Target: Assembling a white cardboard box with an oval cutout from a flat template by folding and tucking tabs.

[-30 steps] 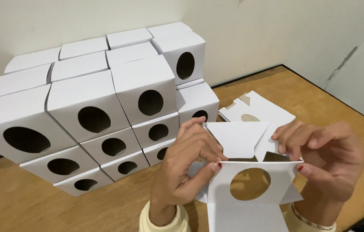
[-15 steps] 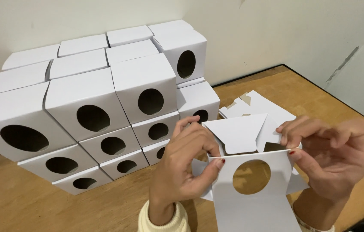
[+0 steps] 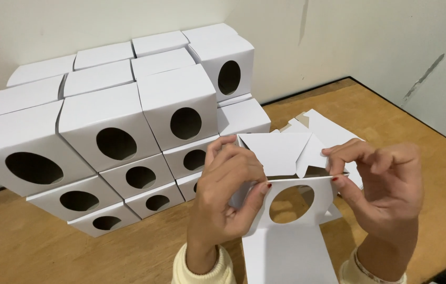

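Observation:
I hold a partly folded white cardboard box with a round hole in its front panel, low in the middle of the view. My left hand pinches its left upper edge between thumb and fingers. My right hand pinches the right upper edge. A pointed top flap stands up behind the hole panel, between my two hands. The lower panel of the box hangs down toward me.
A stack of several finished white boxes with round holes stands against the wall at left and centre. Flat unfolded white blanks lie on the wooden table behind my hands. The table's edge runs along the right.
My hands have shifted the box a little and pressed the hole panel and flap closer together. The stack and the blanks have stayed put.

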